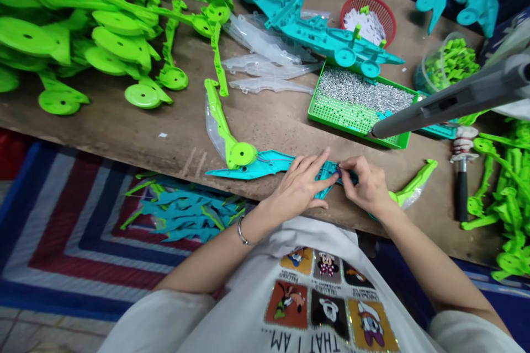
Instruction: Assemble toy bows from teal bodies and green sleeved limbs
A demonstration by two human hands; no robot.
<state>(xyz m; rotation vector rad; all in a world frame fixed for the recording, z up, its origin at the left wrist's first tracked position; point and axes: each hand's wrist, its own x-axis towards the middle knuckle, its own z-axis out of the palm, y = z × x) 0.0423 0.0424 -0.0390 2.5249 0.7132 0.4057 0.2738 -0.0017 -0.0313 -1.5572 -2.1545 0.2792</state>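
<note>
Hands first: your left hand (298, 185) lies flat, fingers spread, pressing the teal part (269, 164) down at the near edge of the table (174, 132), just below frame centre. Your right hand (366, 183) is pinched shut on something small and dark at the part's right end; what it is cannot be made out. Both hands meet there, fingertips touching.

That teal part already carries a green arm (226, 129) with a round hub, so this unit looks partly joined, with the fitting at its right end apparently in hand. Another green piece (414, 182) lies just right of your right hand.

Farther back, right of centre, a green tray (331, 116) of small metal pieces looks well stocked, with teal frames (314, 27) lying just behind and partly over it. A big green pile (83, 27) fills the upper left, so judging by that stock, much is left.

On the floor below the table, lower left, lie loose teal pieces (186, 212).
</note>
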